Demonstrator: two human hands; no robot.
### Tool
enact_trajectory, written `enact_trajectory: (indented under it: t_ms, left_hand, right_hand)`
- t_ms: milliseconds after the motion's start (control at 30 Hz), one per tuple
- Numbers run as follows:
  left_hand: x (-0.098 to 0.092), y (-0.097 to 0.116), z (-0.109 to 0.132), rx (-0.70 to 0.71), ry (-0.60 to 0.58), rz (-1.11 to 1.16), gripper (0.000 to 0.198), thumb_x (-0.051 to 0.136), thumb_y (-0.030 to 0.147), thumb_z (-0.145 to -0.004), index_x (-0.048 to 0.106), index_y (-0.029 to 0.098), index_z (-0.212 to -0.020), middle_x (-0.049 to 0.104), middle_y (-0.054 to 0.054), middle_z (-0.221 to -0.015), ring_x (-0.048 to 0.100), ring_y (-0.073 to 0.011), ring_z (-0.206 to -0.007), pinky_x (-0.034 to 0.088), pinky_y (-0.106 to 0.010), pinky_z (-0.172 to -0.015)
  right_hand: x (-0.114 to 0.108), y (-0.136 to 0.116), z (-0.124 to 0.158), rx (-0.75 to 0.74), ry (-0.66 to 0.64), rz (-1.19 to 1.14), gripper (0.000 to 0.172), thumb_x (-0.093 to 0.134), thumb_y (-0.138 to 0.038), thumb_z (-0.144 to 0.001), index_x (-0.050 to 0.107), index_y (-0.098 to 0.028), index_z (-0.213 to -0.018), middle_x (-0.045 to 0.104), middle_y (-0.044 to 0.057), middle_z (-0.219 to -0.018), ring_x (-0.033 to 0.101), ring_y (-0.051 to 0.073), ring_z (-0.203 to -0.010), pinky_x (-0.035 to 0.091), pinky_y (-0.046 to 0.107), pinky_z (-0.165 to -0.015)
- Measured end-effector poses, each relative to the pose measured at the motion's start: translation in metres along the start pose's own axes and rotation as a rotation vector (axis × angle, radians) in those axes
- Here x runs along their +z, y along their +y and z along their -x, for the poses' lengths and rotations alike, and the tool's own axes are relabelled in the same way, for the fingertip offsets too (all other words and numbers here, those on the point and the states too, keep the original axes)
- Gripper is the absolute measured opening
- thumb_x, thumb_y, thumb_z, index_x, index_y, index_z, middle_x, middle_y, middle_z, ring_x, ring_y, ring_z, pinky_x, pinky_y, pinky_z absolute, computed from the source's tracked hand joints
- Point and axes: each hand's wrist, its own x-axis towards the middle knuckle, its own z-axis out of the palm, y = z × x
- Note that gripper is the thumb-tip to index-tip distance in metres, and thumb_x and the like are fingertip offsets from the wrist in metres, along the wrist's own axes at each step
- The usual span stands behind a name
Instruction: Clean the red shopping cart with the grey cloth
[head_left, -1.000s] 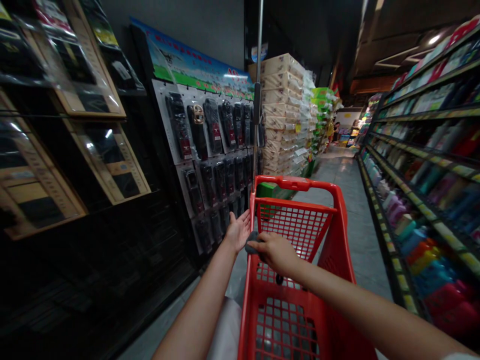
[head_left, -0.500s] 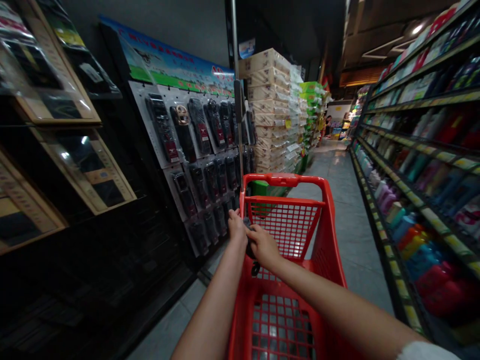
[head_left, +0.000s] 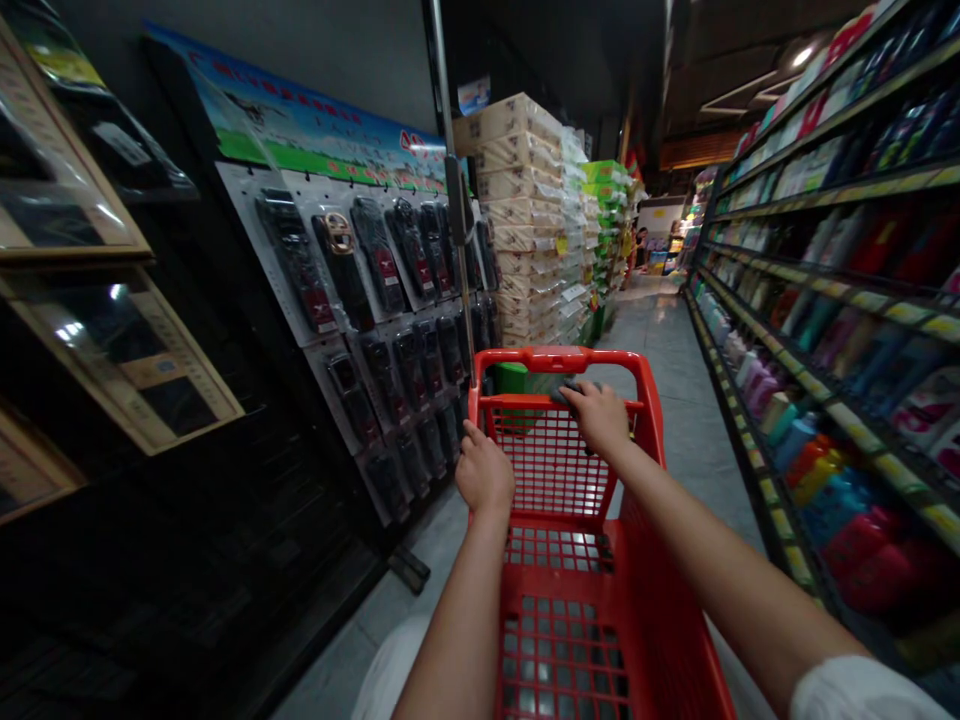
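Left hand (head_left: 484, 475): arm extended, back of hand uppermost, fingers wrapped over the left rim of the red shopping cart (head_left: 652, 600). Right hand (head_left: 601, 420): arm reaching farther forward, fingers clutching a dark grey cloth (head_left: 568, 391) at the cart's crossbar (head_left: 517, 401). Cart: in the aisle, beside packaged belts (head_left: 375, 255). Sign (head_left: 300, 115) above them: red "49" legible, remaining lettering too blurred for me.

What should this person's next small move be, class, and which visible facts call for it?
Probably slide the right hand, with the dark grey item in it, a little along the red crossbar: the item is at that bar, which extends to either side, while the left hand is at the left rim of the cart and could steady it.
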Motion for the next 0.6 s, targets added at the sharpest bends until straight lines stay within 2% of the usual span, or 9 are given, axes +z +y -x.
enact_trajectory:
  t_ms: [100, 300, 400, 500, 600]
  left_hand:
    - [0.000, 0.000, 0.000, -0.002, -0.005, 0.007, 0.057, 0.034, 0.024, -0.096, 0.033, 0.001, -0.148, 0.064, -0.023, -0.115, 0.068, -0.0276, -0.093, 0.052, -0.033, -0.074]
    - [0.006, -0.002, 0.002, 0.032, 0.021, -0.019, 0.057, 0.030, 0.020, -0.095, 0.031, 0.000, -0.149, 0.063, -0.023, -0.114, 0.067, -0.0272, -0.091, 0.051, -0.034, -0.077]
    - [0.008, -0.004, 0.001, 0.032, 0.022, -0.040, 0.057, 0.027, 0.015, -0.095, 0.031, 0.000, -0.149, 0.063, -0.024, -0.112, 0.067, -0.0267, -0.093, 0.051, -0.033, -0.078]
    - [0.007, -0.005, 0.001, 0.046, 0.013, -0.045, 0.057, 0.025, 0.011, -0.094, 0.031, 0.000, -0.149, 0.063, -0.024, -0.111, 0.066, -0.0262, -0.095, 0.051, -0.032, -0.080]
    - [0.008, -0.006, 0.000, 0.066, 0.010, -0.056, 0.057, 0.028, 0.012, -0.093, 0.032, 0.001, -0.149, 0.063, -0.024, -0.110, 0.067, -0.0255, -0.094, 0.051, -0.032, -0.080]
  right_hand:
    - [0.007, -0.010, -0.008, -0.093, -0.039, 0.065, 0.041, 0.035, -0.019, -0.099, 0.060, -0.026, -0.131, 0.058, 0.011, -0.125, 0.046, 0.027, -0.106, 0.041, 0.037, -0.082]
    - [0.013, -0.083, -0.033, -0.254, -0.130, 0.041, 0.034, 0.041, -0.027, -0.097, 0.061, -0.029, -0.124, 0.060, 0.010, -0.118, 0.047, 0.028, -0.105, 0.044, 0.037, -0.081]
    - [0.014, -0.105, -0.038, -0.292, -0.145, 0.049, 0.037, 0.036, -0.028, -0.099, 0.058, -0.031, -0.129, 0.059, 0.011, -0.123, 0.046, 0.030, -0.110, 0.044, 0.039, -0.082]
    - [0.012, -0.092, -0.037, -0.387, -0.196, 0.083, 0.044, 0.034, -0.025, -0.099, 0.050, -0.037, -0.139, 0.054, 0.008, -0.134, 0.047, 0.028, -0.109, 0.044, 0.038, -0.082]
    - [0.007, -0.048, -0.028, -0.417, -0.199, 0.135, 0.049, 0.036, -0.023, -0.099, 0.044, -0.042, -0.143, 0.050, 0.003, -0.142, 0.049, 0.026, -0.106, 0.043, 0.037, -0.083]
